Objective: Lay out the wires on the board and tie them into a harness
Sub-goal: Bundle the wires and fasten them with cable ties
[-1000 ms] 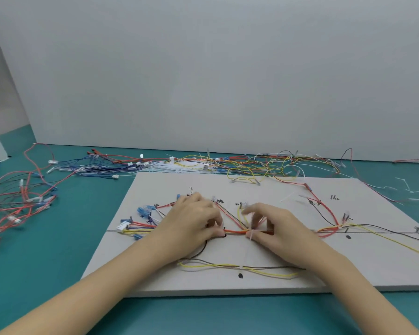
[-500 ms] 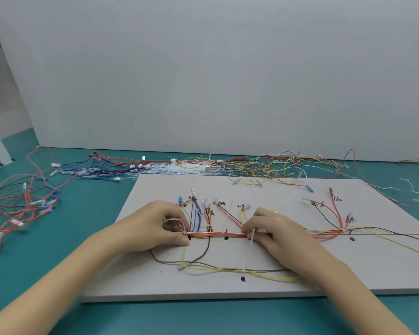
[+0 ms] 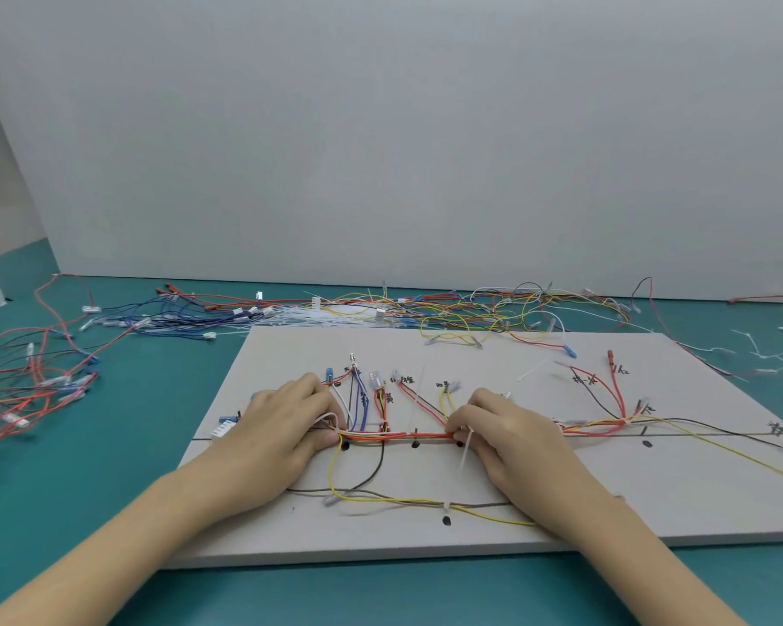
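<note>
**A:** Where does the harness sit from your end?

**B:** The wire bundle (image 3: 396, 436) runs left to right along the drawn line on the board (image 3: 561, 499), which lies flat on the green tabletop (image 3: 154, 422). I read my left hand (image 3: 285, 426) as pinching the bundle's left end, fingers curled down on it near a small white loop, probably a cable tie. My right hand (image 3: 507, 433) has its fingers curled on the bundle further right, just where a white cable tie (image 3: 466, 447) hangs down with its tail loose.

**A:** How will the wires handle?

**B:** I judge them light and limp. They are thin insulated strands that flop and spring apart unless held taut, so I would keep both hands pinching the trunk close to either side of the tie, not out on the branch ends (image 3: 358, 390), which fan up toward the written labels. The insulation looks smooth, so the strands may slide against each other as the tie draws down.

**A:** And the tie itself?

**B:** Stiffer than the wires, but small. I would take its tail near the head and pull straight. I cannot tell whether it is already threaded.

**A:** Anything else nearby?

**B:** A yellow wire (image 3: 426, 501) and a brown one loop on the board nearer me, and spare wires (image 3: 290, 309) lie heaped beyond the board's far edge.
</note>
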The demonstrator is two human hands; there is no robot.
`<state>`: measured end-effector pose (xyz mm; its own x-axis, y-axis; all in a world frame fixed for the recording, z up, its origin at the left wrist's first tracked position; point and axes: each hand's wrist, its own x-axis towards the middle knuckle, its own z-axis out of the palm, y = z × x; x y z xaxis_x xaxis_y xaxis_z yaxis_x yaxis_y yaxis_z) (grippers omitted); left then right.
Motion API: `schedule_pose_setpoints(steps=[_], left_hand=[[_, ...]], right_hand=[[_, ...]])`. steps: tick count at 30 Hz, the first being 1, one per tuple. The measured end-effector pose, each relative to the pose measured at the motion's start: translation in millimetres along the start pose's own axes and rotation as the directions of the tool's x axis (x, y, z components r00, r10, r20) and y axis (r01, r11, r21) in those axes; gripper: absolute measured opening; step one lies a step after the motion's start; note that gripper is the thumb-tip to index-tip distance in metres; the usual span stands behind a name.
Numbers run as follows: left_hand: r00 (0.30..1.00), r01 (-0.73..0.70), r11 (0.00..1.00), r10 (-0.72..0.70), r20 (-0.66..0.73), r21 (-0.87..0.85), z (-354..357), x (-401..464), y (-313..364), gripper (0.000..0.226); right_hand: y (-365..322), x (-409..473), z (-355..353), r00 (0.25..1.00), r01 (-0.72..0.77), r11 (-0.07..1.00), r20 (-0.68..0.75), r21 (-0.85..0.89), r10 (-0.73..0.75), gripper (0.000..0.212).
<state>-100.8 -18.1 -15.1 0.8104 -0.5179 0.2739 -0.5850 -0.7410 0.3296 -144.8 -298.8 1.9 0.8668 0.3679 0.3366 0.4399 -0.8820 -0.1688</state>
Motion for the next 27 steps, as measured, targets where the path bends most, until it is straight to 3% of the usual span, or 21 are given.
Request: schedule_pose_setpoints(steps=[16, 23, 27], left_hand=[[1.000, 0.018, 1.000, -0.018, -0.010, -0.019, 0.7, -1.0, 2.1, 0.016], [0.997, 0.081, 0.992, -0.082, -0.005, -0.100, -1.1, 2.7, 3.1, 0.009], [0.999, 0.033, 0.999, -0.032, -0.029, 0.007, 4.5, 1.8, 7.2, 0.009]], right_hand=[[-5.0, 0.0, -3.2, 0.996, 0.049, 0.999, -0.076, -0.015, -0.050, 0.031], [2.3, 4.9, -4.3, 0.997, 0.006, 0.993, 0.073, 0.122, -0.015, 0.022], [3.0, 3.7, -3.7, 0.996, 0.059, 0.998, 0.058, 0.029, -0.061, 0.033]])
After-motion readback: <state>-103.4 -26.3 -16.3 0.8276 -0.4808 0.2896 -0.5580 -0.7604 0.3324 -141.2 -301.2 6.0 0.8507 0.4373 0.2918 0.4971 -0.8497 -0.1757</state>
